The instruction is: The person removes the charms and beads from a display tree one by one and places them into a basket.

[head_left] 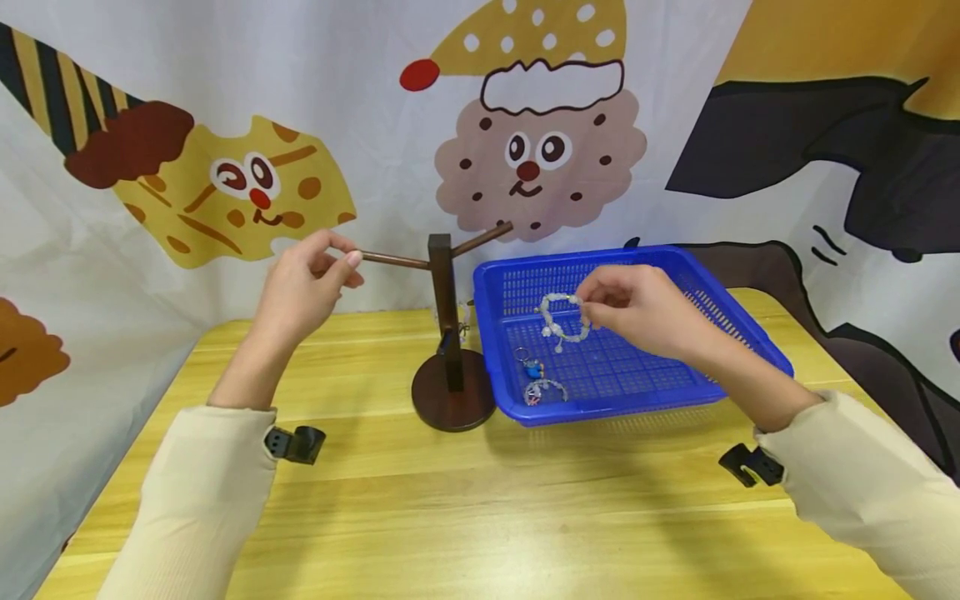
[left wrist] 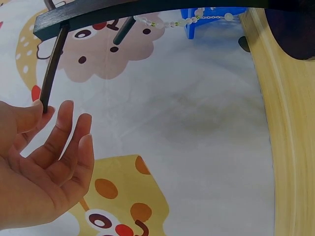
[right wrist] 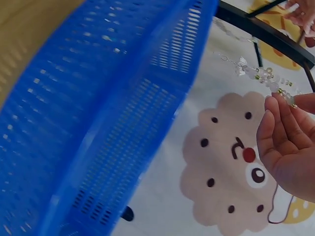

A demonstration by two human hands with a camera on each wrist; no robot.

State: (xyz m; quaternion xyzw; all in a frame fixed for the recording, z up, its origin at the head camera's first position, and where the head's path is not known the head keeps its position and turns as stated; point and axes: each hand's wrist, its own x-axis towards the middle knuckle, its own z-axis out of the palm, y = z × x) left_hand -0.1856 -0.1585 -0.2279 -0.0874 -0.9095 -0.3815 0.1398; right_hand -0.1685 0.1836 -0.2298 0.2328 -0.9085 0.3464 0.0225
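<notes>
My left hand (head_left: 307, 279) pinches the free end of a thin peg on the dark wooden stand (head_left: 448, 317). In the left wrist view the peg (left wrist: 54, 69) runs from the thumb and forefinger up to the post. With thumb and fingertips, my right hand (head_left: 637, 308) holds a white beaded bracelet (head_left: 550, 321), which hangs in a loop above the blue basket (head_left: 645, 411). Pale beads and a small charm show on it in the right wrist view. Another beaded bracelet (left wrist: 172, 23) hangs on the stand, partly hidden behind the post in the head view.
Inside the basket lie a keychain with a blue figure (head_left: 534, 368) and a beaded bracelet with a charm (head_left: 555, 388). The stand's round base (head_left: 453, 412) rests on the wooden table (head_left: 450, 517). A printed curtain (head_left: 390, 167) hangs behind.
</notes>
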